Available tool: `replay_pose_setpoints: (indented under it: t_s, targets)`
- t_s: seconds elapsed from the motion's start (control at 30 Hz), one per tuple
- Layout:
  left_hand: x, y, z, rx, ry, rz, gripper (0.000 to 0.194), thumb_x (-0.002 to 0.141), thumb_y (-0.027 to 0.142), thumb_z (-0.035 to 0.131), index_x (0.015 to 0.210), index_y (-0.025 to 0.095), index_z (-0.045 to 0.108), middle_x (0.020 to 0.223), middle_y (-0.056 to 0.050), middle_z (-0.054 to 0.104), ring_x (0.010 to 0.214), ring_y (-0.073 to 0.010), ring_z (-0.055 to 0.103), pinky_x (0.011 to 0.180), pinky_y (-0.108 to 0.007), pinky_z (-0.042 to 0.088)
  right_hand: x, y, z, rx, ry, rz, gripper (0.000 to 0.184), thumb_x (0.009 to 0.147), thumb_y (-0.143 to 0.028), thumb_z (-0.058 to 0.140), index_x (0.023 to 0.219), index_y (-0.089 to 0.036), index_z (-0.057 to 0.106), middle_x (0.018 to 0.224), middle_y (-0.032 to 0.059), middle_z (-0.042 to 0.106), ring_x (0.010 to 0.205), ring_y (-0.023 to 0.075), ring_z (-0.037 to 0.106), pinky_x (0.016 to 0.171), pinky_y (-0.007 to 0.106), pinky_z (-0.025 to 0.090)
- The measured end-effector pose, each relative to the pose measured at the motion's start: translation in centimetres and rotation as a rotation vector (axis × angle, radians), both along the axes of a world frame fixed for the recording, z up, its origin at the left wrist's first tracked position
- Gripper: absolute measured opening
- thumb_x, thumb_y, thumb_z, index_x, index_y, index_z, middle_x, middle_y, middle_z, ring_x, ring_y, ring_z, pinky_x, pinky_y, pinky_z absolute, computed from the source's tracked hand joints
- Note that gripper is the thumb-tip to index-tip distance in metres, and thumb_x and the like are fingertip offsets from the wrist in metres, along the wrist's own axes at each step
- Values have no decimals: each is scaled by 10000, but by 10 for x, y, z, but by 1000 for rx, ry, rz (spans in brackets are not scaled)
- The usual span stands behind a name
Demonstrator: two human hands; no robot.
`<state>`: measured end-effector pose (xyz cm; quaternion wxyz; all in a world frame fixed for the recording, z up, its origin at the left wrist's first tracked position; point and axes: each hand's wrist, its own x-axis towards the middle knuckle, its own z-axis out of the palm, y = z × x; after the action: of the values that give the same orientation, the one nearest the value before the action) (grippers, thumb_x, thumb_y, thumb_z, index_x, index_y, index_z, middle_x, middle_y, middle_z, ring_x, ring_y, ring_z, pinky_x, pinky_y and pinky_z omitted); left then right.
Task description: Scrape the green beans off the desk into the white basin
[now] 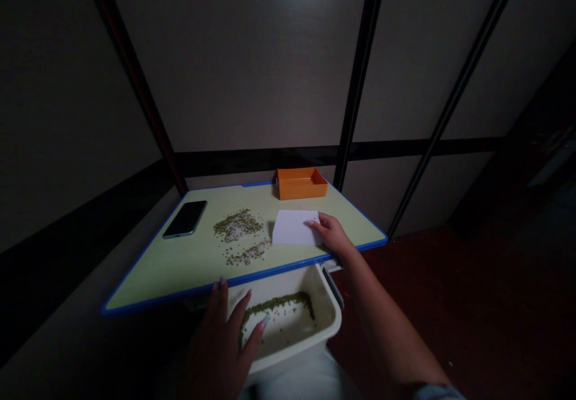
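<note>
My right hand (331,232) grips the right edge of a white card (294,227), thumb on top, low over the pale green table. Left of the card lies a loose pile of small green beans or seeds (236,225), with a thinner scatter nearer the front edge. My left hand (227,334) spreads its fingers over the left side of a white plastic bin (330,319) below the table edge; whether it touches the bin I cannot tell. More of the green beans (288,300) lie along the far inner side of the bin.
An orange open box (302,190) stands at the back of the blue-edged table (148,274). A dark-screened phone (185,219) lies on the left. Panelled walls (252,58) rise right behind the table, and a dark red floor (405,304) shows to the right.
</note>
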<state>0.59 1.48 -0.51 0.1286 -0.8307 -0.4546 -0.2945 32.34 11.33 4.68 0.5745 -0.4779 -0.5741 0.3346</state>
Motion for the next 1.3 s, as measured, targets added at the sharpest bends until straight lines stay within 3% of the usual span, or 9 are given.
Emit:
replay_pose_setpoints:
  t_s: [0.47, 1.3]
  targets:
    - [1, -1, 1, 12, 0, 1, 447, 848, 405, 534, 1245, 205, 585, 1559, -178, 262, 1402, -361, 300, 1013, -520, 450, 1, 1, -2, -2, -6, 27, 375, 712, -521, 661, 788, -154, 654, 729, 18, 626, 641, 136, 501, 568, 237, 375]
    - [2, -2, 3, -32, -30, 5, 444, 834, 404, 554, 1231, 214, 606, 1551, -168, 286, 1386, -369, 330, 1015, -536, 444, 0, 1, -1, 19, -50, -85, 374, 711, -512, 648, 728, -142, 703, 699, 31, 640, 648, 154, 512, 601, 261, 384]
